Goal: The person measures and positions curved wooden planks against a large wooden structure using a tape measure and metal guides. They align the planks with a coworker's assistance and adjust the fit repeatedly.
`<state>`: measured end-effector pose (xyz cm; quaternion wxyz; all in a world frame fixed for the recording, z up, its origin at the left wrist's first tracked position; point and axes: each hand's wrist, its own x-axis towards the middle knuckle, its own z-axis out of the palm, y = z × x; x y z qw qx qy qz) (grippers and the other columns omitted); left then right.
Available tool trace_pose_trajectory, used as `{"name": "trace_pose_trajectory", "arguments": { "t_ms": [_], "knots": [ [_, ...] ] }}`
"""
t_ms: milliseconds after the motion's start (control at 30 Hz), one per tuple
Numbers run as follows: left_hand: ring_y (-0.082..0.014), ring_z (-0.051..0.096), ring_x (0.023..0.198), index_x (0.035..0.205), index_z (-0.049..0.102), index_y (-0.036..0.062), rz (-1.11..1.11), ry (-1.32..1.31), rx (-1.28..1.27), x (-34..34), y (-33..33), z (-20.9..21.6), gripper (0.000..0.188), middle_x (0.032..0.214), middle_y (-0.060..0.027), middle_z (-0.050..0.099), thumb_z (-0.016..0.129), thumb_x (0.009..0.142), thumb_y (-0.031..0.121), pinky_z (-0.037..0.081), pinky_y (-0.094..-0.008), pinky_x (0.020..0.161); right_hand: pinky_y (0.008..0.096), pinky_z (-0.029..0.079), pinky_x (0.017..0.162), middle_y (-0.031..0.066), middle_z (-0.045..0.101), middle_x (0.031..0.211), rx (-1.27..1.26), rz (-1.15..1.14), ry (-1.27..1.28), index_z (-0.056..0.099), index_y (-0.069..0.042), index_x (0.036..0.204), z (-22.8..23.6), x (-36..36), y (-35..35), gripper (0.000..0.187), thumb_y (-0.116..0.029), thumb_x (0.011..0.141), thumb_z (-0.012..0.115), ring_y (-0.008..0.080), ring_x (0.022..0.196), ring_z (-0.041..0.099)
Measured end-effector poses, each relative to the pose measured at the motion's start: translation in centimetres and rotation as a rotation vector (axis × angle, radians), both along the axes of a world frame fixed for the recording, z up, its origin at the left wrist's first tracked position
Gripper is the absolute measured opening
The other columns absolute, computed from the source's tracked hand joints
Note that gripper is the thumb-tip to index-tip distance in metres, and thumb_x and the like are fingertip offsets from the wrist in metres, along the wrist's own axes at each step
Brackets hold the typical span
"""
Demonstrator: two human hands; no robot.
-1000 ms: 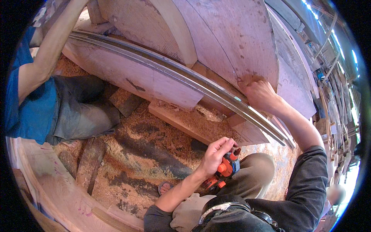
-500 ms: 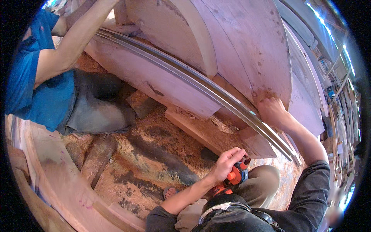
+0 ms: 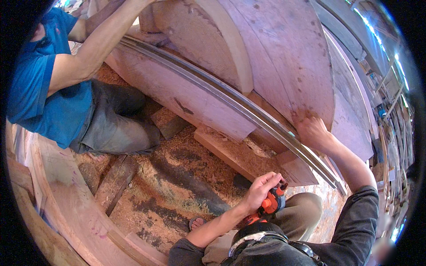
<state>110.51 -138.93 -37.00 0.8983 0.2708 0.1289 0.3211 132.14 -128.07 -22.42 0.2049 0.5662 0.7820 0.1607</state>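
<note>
Shifted rightward in view, left hand [image 3: 262,189] holds orange tool [image 3: 270,204], right hand [image 3: 314,133] curled.

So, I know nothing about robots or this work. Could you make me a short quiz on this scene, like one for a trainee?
1. Multiple choice: which of the person's hands holds the orange-and-black handheld power tool?
A) the right
B) the left
C) neither

2. True or false: a long metal rail runs past the person's right hand.

3. Fill in the blank: the co-worker's shirt is ____.

Key:
1. B: the left hand has the tool.
2. True: the rail passes close by that hand, along the large wooden panel.
3. Blue.
</note>
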Motion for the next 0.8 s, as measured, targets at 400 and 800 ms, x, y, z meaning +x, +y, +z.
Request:
{"name": "trace_pose_trajectory", "arguments": {
  "t_ms": [400,800],
  "knots": [
    [-0.0042,0.057,0.081,0.103,0.068,0.0064,-0.02,0.001,-0.066,-0.2,0.1,-0.2,0.033,0.088,0.003,0.064,0.054,0.109,0.036,0.047,-0.0216,0.077,0.0529,0.059,0.079,0.0291,0.066,0.111,-0.148,-0.218,-0.01,0.054,0.008,0.133,0.5,-0.5,0.1,0.046,-0.014,0.093,0.056,0.043,0.095,0.071],
    [-0.004,0.057,0.083,0.101,0.068,0.0073,-0.001,0.002,-0.052,-0.2,0.3,-0.1,0.032,0.088,0.0034,0.064,0.055,0.109,0.035,0.046,-0.022,0.077,0.0518,0.059,0.071,0.0263,0.072,0.086,-0.074,-0.103,0.017,0.041,0.009,0.148,-0.1,0.0,0.0,0.066,-0.01,0.087,0.059,0.0434,0.08,0.073]
  ]
}}
